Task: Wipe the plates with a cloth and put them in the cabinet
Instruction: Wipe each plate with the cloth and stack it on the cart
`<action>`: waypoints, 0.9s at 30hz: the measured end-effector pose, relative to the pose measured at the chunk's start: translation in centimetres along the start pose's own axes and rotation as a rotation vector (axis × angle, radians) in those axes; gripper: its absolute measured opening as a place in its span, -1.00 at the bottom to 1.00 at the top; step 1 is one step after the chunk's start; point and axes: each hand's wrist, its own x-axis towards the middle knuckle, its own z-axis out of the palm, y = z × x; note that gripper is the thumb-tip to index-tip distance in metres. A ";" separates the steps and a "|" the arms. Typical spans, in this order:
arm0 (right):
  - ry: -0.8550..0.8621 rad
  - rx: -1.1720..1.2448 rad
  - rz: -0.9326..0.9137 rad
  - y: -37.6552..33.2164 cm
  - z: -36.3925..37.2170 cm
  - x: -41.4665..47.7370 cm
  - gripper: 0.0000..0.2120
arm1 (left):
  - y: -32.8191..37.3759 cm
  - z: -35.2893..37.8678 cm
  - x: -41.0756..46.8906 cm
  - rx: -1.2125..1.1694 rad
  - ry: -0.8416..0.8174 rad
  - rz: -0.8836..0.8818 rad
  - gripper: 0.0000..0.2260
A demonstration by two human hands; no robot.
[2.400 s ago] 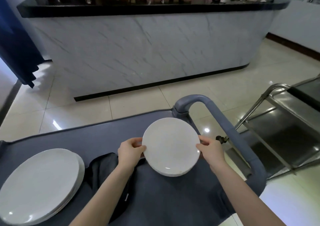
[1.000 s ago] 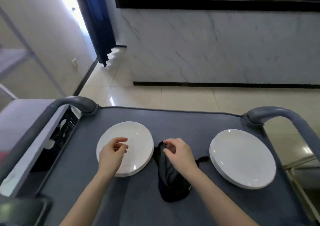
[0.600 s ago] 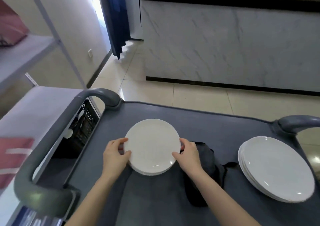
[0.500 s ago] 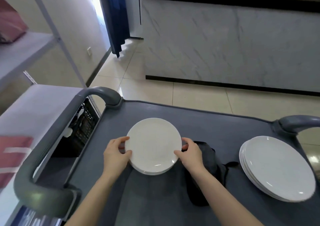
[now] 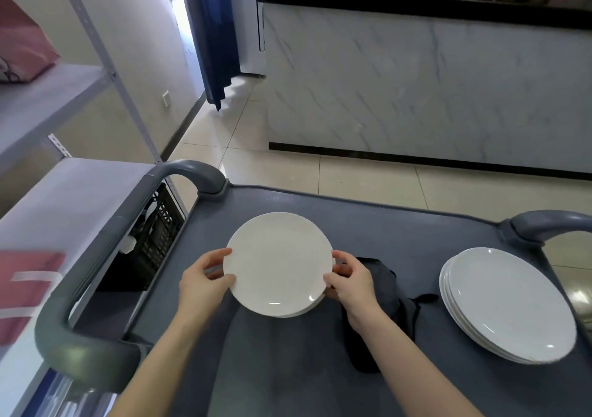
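Glossy white glazed plates (image 5: pixel 278 264), dark matt cloth (image 5: pixel 381 288), matt grey plastic cart (image 5: pixel 384 224).

White plates (image 5: pixel 278 264); dark cloth (image 5: pixel 382 291); grey cart (image 5: pixel 384 231).

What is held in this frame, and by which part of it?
The small white plates, at opposite edges: the left hand grips the left rim, the right hand the right rim. How many plates are gripped cannot be told.
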 end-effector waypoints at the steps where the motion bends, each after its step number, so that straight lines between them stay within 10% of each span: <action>1: -0.002 0.051 0.010 -0.2 -0.3 -0.2 -0.57 | 0.2 0.3 -0.2 -0.037 -0.011 0.008 -0.54; 17: 0.122 0.410 0.083 -4.1 -10.0 0.0 -0.61 | 4.3 12.2 -4.2 -0.384 -0.269 -0.033 -0.80; 27: -0.143 0.135 0.000 -2.4 -11.1 2.6 -0.77 | 6.4 12.8 -3.0 -0.423 -0.032 -0.067 -0.74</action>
